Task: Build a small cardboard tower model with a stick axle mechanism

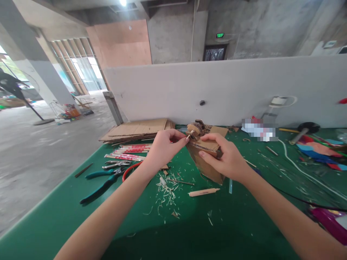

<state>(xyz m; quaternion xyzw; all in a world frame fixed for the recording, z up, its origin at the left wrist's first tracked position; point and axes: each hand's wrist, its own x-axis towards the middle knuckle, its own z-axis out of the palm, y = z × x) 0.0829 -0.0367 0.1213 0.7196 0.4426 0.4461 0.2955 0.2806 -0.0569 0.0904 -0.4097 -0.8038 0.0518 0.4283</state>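
A brown cardboard box construction [207, 168] stands on the green table, with a round cardboard piece [195, 128] on its top. My right hand [226, 155] grips the box by its upper right side, thumb in front and fingers over the top. My left hand [169, 146] pinches a thin, pale wooden stick [189, 137] at the box's upper left edge. Where the stick's inner end sits is hidden. On the table in front of the box lies a light orange marker-like pen [204, 192]. Whitish shavings [167, 195] are scattered left of it.
Teal-handled pliers [104, 184] and red-wrapped chopsticks [128, 151] lie at left, before stacked cardboard sheets [135, 129]. A glue gun [305, 130], a white cable [295, 169] and coloured scraps [318, 151] are at right. A white partition [168, 90] borders the table's back.
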